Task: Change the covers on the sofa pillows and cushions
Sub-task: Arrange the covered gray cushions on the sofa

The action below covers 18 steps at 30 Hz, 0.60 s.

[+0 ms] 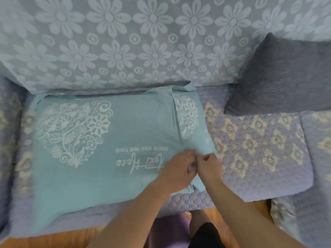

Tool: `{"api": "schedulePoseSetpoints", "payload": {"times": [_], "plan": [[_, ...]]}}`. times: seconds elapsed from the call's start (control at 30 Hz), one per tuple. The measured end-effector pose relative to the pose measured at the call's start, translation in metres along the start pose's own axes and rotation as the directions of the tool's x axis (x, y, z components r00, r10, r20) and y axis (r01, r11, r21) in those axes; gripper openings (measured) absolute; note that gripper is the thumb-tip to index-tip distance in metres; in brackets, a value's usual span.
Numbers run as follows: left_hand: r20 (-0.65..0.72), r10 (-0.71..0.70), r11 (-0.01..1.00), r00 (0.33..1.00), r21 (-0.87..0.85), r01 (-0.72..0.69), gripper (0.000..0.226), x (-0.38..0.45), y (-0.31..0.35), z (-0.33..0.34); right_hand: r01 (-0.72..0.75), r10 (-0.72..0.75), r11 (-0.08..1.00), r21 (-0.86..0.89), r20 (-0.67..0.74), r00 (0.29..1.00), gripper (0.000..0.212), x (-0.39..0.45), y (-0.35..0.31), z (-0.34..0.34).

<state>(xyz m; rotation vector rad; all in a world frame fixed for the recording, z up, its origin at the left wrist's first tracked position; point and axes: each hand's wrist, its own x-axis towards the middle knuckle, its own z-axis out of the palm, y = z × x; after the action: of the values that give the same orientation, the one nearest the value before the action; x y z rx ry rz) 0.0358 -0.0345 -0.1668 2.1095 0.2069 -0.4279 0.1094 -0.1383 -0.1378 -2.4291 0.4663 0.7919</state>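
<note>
Two hands — left hand [176,169], right hand [208,167] — on teal heart-print pillow cover [107,140].

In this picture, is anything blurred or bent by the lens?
Head view: both hands, left and right, are motion-blurred on the blue pillow; the whole frame is soft, with even light and no glare; the wide lens bows the sofa edges.

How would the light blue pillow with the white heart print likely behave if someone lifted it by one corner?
The light blue pillow would probably sag, since its puffed shape looks softly stuffed. It is likely light for its bulk. Its cover seems thin and floppy: loose flaps lie flat at the edge where the left hand and right hand pinch it.
</note>
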Motion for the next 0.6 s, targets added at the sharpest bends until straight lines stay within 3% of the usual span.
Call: {"api": "schedulePoseSetpoints", "payload": {"times": [0.07, 0.1, 0.13, 0.17, 0.23, 0.27, 0.3, 0.37, 0.47, 0.53, 0.6], "plan": [[-0.063, -0.105, 0.916, 0.992, -0.395, 0.072, 0.013, -0.045, 0.006, 0.001, -0.329, 0.264, 0.914, 0.239, 0.265, 0.927, 0.049, -0.027, 0.046, 0.020], [-0.137, -0.236, 0.836, 0.962, -0.533, 0.129, 0.014, -0.071, 0.003, 0.006, -0.477, 0.325, 0.806, 0.349, 0.412, 0.851, 0.053, -0.037, 0.059, 0.030], [-0.205, -0.417, 0.726, 0.886, -0.661, 0.189, 0.015, -0.097, -0.006, 0.013, -0.595, 0.344, 0.670, 0.444, 0.525, 0.779, 0.055, -0.045, 0.067, 0.039], [-0.228, -0.628, 0.566, 0.744, -0.790, 0.236, 0.014, -0.121, -0.022, 0.017, -0.672, 0.328, 0.526, 0.521, 0.605, 0.725, 0.056, -0.049, 0.071, 0.046], [-0.040, -0.926, 0.099, 0.374, -0.985, 0.141, 0.011, -0.159, -0.066, 0.017, -0.697, 0.226, 0.305, 0.649, 0.662, 0.715, 0.054, -0.043, 0.071, 0.057], [0.115, -0.959, -0.112, 0.259, -0.993, 0.026, 0.010, -0.175, -0.087, 0.010, -0.672, 0.183, 0.239, 0.701, 0.647, 0.740, 0.053, -0.037, 0.069, 0.059], [0.207, -0.955, -0.231, 0.213, -0.968, -0.093, 0.010, -0.188, -0.108, 0.001, -0.649, 0.161, 0.195, 0.735, 0.629, 0.761, 0.052, -0.029, 0.066, 0.060], [0.222, -0.946, -0.287, 0.236, -0.911, -0.296, 0.007, -0.197, -0.134, -0.019, -0.637, 0.175, 0.138, 0.758, 0.615, 0.769, 0.050, -0.020, 0.061, 0.057], [0.069, -0.939, -0.229, 0.338, -0.857, -0.462, 0.037, -0.178, -0.126, -0.053, -0.556, 0.196, 0.186, 0.810, 0.524, 0.829, 0.040, -0.022, 0.045, 0.041], [-0.024, -0.930, -0.170, 0.367, -0.856, -0.487, 0.038, -0.171, -0.098, -0.075, -0.360, 0.241, 0.373, 0.855, 0.286, 0.927, 0.031, -0.032, 0.022, 0.019], [-0.109, -0.950, -0.058, 0.292, -0.859, -0.509, 0.033, -0.176, -0.060, -0.107, -0.109, 0.224, 0.577, 0.809, -0.029, 0.974, 0.013, -0.052, -0.013, -0.013]]}}
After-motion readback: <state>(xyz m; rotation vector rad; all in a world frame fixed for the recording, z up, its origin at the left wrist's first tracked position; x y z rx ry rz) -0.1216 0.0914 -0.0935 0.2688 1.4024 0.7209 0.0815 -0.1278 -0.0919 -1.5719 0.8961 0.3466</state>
